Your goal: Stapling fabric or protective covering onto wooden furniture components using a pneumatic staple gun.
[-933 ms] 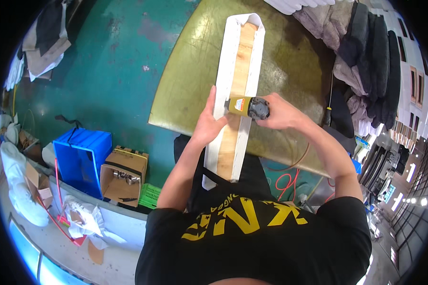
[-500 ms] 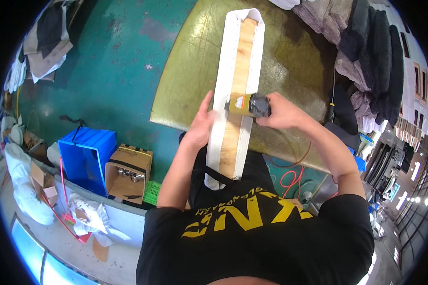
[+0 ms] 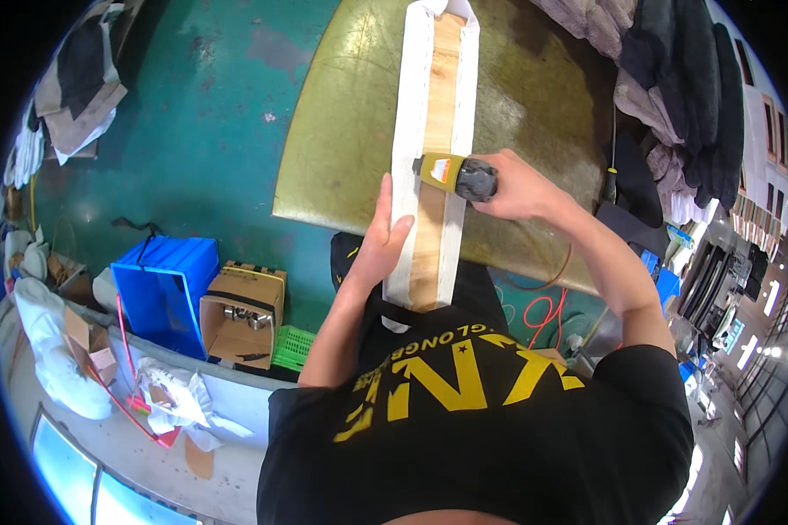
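A long wooden board (image 3: 438, 96) wrapped along its sides in white fabric (image 3: 409, 114) lies lengthwise on a yellowish worktable (image 3: 341, 131). My right hand (image 3: 517, 185) grips a yellow and dark grey hand tool (image 3: 455, 173), held across the board's right side. My left hand (image 3: 383, 236) rests flat against the white fabric on the board's left edge, fingers pointing away from me. The board's near end (image 3: 425, 293) reaches past the table edge toward my body.
A blue plastic crate (image 3: 168, 284), an open cardboard box (image 3: 241, 315) and a green basket (image 3: 293, 346) stand on the teal floor at the left. Dark clothes (image 3: 674, 87) pile up at the right. Red cable (image 3: 543, 311) lies below the table. Crumpled paper (image 3: 175, 398) sits on a ledge.
The tool in my right hand has shifted slightly along the board, away from me. My left hand stays pressed on the fabric at the left edge.
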The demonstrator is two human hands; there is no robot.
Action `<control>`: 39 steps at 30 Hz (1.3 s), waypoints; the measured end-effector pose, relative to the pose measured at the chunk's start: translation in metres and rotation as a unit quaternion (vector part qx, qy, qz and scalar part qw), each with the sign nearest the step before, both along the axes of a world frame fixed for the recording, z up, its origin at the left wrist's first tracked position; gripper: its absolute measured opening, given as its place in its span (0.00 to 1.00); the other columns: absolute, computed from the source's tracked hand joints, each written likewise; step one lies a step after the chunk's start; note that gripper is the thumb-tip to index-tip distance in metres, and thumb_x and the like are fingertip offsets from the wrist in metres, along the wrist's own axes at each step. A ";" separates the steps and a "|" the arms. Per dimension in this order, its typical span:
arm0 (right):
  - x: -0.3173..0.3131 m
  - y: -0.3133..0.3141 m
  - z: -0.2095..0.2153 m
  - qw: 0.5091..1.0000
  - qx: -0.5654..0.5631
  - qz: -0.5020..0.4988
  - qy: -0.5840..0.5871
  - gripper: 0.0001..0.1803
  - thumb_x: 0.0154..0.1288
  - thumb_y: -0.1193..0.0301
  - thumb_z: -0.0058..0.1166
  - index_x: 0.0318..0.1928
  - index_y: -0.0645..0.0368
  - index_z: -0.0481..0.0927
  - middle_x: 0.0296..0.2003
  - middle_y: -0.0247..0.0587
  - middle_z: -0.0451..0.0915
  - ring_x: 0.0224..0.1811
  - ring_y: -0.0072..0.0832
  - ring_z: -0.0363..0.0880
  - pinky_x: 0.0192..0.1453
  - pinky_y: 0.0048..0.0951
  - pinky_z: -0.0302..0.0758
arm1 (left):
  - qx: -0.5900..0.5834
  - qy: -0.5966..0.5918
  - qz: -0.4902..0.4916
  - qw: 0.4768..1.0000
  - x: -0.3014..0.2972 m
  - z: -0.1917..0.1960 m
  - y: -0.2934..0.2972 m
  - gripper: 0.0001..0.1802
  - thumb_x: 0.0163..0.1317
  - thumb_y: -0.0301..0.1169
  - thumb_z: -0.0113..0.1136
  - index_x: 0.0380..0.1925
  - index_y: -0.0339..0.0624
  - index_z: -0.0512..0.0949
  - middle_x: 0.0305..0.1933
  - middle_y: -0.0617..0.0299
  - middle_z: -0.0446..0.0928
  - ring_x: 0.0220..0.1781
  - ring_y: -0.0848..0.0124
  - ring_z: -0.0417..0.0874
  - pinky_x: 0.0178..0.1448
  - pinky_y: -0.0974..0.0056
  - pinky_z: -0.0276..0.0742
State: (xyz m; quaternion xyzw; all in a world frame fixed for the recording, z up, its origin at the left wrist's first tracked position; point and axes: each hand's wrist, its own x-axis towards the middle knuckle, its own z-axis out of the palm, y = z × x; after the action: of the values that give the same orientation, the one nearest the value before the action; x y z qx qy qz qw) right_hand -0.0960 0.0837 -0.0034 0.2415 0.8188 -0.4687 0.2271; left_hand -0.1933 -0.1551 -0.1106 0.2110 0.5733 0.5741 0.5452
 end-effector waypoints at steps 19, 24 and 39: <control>0.027 -0.036 0.000 0.998 -0.030 -0.030 -0.050 0.16 0.50 0.73 0.64 0.40 0.67 0.81 0.31 0.55 0.84 0.33 0.45 0.84 0.42 0.39 0.80 | 0.012 -0.366 0.068 0.928 -0.002 -0.002 -0.015 0.39 0.80 0.43 0.47 0.81 0.46 0.42 0.79 0.50 0.58 0.77 0.62 0.64 0.78 0.59 0.61; 0.016 -0.038 -0.004 1.000 -0.007 -0.020 0.003 0.16 0.53 0.71 0.63 0.40 0.69 0.81 0.30 0.54 0.84 0.32 0.42 0.83 0.43 0.39 0.79 | -0.056 -0.230 0.032 0.971 0.015 -0.009 -0.036 0.35 0.83 0.44 0.30 0.81 0.42 0.37 0.81 0.53 0.53 0.80 0.61 0.58 0.80 0.62 0.55; 0.047 -0.082 0.012 0.998 -0.043 0.042 -0.009 0.15 0.51 0.73 0.63 0.40 0.63 0.80 0.31 0.57 0.83 0.36 0.57 0.82 0.42 0.46 0.79 | -0.054 0.001 -0.045 0.998 0.011 0.020 -0.041 0.49 0.66 0.21 0.56 0.80 0.36 0.37 0.79 0.49 0.56 0.77 0.66 0.61 0.78 0.62 0.57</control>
State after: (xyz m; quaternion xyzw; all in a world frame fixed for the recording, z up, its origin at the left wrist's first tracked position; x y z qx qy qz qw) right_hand -0.0491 0.0020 0.0082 0.2009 0.8051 -0.4916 0.2642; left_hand -0.1821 -0.1964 -0.0907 0.2076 0.5939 0.5170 0.5804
